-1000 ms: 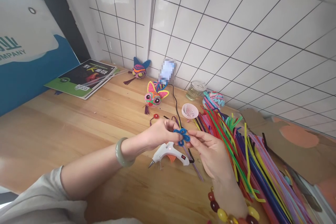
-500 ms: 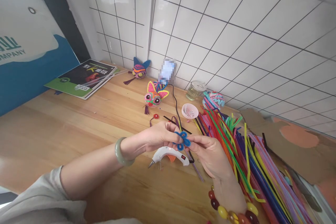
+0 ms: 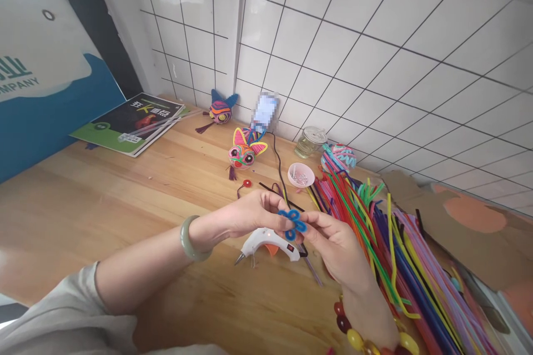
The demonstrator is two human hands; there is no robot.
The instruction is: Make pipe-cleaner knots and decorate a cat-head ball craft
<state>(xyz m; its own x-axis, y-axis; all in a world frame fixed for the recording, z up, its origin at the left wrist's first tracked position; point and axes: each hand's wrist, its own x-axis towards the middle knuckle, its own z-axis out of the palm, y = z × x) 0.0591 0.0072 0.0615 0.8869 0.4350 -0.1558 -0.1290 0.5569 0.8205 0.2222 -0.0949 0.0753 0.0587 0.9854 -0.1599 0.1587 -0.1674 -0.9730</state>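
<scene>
At far left, a stack of magazines [image 3: 125,125] lies well away from the left hand [image 3: 263,215], beyond its wrist. A cat-like ornament [image 3: 242,155] with yellow-edged ears sits on the tabletop [image 3: 183,169] beyond that hand, while a white glue gun [image 3: 259,239] rests below and partly behind it. Thumb and fingers closed in a pinch, the left hand grips a looped blue pipe-cleaner flower [image 3: 296,223], now slightly farther right and lower in view than a second ago. The right hand [image 3: 339,244], also pinching, holds the flower's right side; loose pipe cleaners [image 3: 391,258] lie to its right, unmoved.
</scene>
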